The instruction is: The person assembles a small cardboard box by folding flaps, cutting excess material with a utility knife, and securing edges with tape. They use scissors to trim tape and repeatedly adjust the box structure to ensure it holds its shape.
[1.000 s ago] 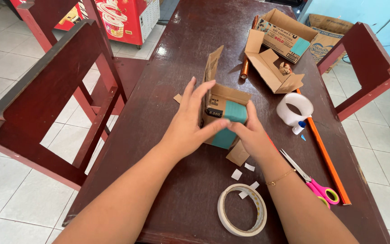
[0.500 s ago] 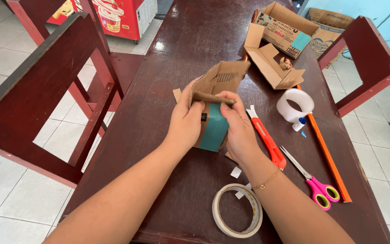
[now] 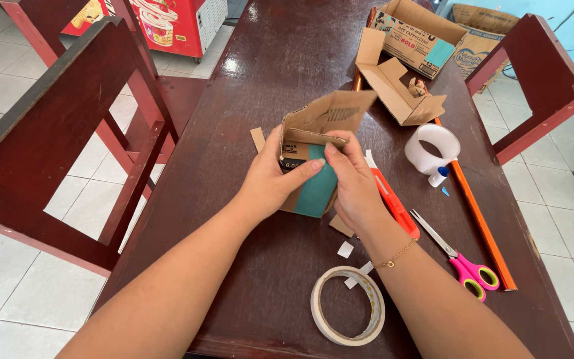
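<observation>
The small cardboard box (image 3: 310,166) sits at mid-table (image 3: 247,86), held between both your hands. Judge it light, stiff along its creases and easily crushed; grip the walls, not the raised flap. Your left hand (image 3: 270,183) wraps the left wall. Your right hand (image 3: 353,186) pinches the upper edge. An orange cutter (image 3: 393,203) lies just beside it.

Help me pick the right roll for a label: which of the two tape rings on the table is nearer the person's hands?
The flat ring of tape at the table's near edge, just below the right hand. The taller white roll stands farther off, beside the orange stick.
</observation>
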